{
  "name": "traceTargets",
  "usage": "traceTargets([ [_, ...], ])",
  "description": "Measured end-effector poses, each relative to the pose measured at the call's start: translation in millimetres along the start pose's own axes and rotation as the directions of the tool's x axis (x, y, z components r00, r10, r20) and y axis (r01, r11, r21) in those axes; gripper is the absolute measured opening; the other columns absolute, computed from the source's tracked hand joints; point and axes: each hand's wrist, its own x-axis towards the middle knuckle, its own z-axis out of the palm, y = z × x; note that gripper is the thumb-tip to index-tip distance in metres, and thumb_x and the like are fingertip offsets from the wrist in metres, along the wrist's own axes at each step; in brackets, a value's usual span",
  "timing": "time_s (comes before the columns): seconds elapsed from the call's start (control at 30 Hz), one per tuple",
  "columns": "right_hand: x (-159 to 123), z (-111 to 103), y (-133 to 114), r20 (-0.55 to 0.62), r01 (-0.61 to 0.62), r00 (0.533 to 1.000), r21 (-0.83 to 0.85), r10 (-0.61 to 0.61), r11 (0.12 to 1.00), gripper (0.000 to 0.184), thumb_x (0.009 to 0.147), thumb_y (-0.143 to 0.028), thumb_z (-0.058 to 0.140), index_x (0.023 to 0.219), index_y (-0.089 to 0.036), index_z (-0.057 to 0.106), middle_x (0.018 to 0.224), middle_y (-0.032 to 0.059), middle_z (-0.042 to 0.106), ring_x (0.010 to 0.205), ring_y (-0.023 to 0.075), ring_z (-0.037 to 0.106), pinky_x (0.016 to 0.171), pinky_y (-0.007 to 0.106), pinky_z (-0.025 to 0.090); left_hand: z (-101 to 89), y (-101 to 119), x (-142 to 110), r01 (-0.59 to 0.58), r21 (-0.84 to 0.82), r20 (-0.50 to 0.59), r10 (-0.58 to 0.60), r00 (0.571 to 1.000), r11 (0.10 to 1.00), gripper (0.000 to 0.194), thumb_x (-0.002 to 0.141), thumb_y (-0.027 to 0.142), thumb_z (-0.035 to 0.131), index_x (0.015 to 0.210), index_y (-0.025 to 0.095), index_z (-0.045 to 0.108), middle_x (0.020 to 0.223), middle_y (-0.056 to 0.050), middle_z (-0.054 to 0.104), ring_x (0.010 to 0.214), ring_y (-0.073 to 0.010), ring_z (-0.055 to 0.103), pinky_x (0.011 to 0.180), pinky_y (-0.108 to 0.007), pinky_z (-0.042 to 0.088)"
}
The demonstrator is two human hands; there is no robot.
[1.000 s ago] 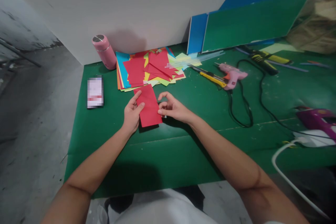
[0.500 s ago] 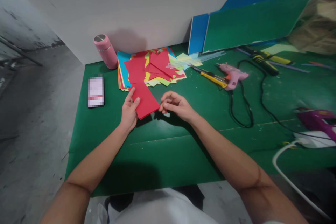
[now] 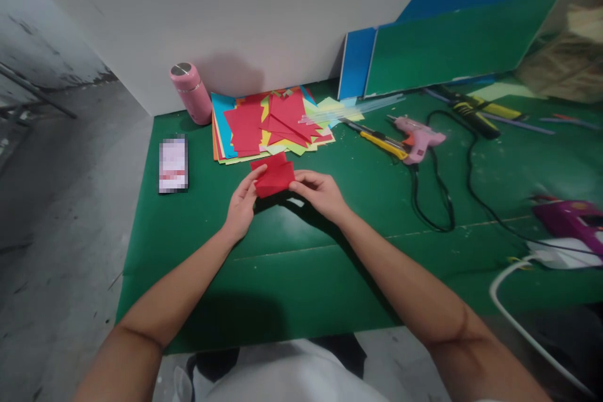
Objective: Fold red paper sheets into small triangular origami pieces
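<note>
A red sheet of paper, bent over on itself, is held between my two hands above the green table. My left hand pinches its left edge, thumb and fingers closed on it. At the right edge my right hand grips a corner between thumb and fingers. Just behind the held paper lies a pile of coloured paper with red pieces on top. A small pale scrap rests on the table under my right hand.
A pink flask and a blurred-out phone-shaped object stand and lie at left. To the right are clear glue sticks, a yellow cutter knife, a pink glue gun with a looping black cord, and a white power strip.
The red paper has been turned and bent over between my hands. My right hand, apart from it or barely touching before, now grips its right edge. My left hand has shifted slightly right.
</note>
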Motion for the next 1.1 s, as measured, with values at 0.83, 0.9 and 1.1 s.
traceTargets([
  [0.83,0,4,2,-0.051,-0.093,0.994,0.025,0.094,0.995,0.031,0.071,-0.05,0.075,0.076,-0.02,0.066,0.065,-0.0023,0.061,0.058,0.0109,0.053,0.062,0.028,0.047,1.3,-2,1,-0.058,0.069,-0.002,0.059,0.998,0.996,0.051,0.073,0.048,0.078,0.111,0.02,0.061,0.115,-0.01,0.066,0.104,-0.0217,0.065,0.094,-0.038,0.052],
  [0.9,0,5,2,-0.044,-0.083,0.996,-0.015,0.082,0.996,0.03,0.07,-0.048,0.075,0.072,-0.02,0.065,0.065,-0.0018,0.061,0.058,0.0109,0.053,0.06,0.027,0.047,2.1,0,0,-0.03,0.097,0.002,0.03,1.0,0.995,0.049,0.072,0.048,0.078,0.108,0.018,0.065,0.111,-0.01,0.068,0.1,-0.0211,0.065,0.092,-0.036,0.052],
  [1.1,-3,7,2,-0.006,-0.047,0.999,-0.093,0.047,0.995,0.03,0.072,-0.046,0.074,0.071,-0.018,0.064,0.066,-0.0005,0.063,0.059,0.0111,0.054,0.058,0.026,0.045,2.8,10,-1,0.001,0.12,-0.087,0.009,0.996,0.993,0.037,0.076,0.053,0.073,0.086,0.018,0.073,0.088,-0.005,0.071,0.082,-0.0158,0.064,0.079,-0.029,0.052],
])
